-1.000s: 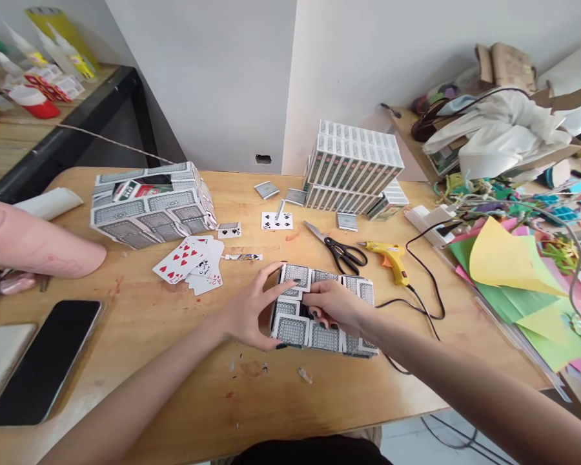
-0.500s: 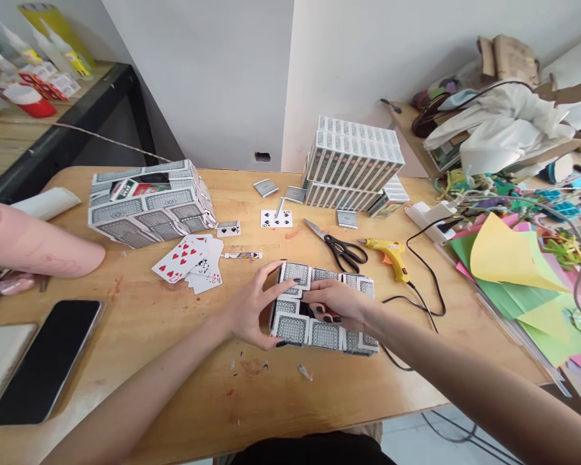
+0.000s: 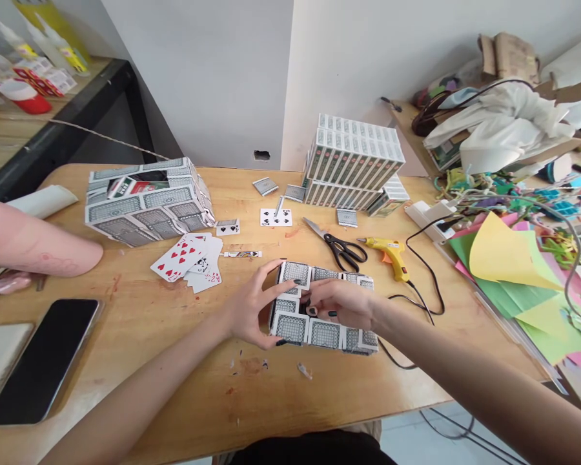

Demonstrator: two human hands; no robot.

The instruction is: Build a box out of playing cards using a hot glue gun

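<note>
A small box built of playing cards [image 3: 290, 328], grey patterned backs outward, lies on the wooden table with an opening in its top. My left hand [image 3: 252, 303] is closed round its left end, fingertips on the top and thumb low at the near side. Over the opening is my right hand [image 3: 346, 303], its fingers bent and drawn together at the opening's left edge; whatever is between them is hidden. Just beyond the box lie black-handled scissors [image 3: 343, 252] and a yellow glue gun [image 3: 390, 255].
At the back stand stacked card packs [image 3: 356, 158]. A larger card box [image 3: 159, 213] sits left, with loose cards [image 3: 188, 258] before it. A phone [image 3: 43, 361] and a pink bottle [image 3: 39, 242] are at far left. Coloured paper [image 3: 508, 258] and a cord [image 3: 438, 278] occupy the right.
My right hand has shifted slightly right, and its fingers have curled in more at the opening. My left hand and the small box stay in place.
</note>
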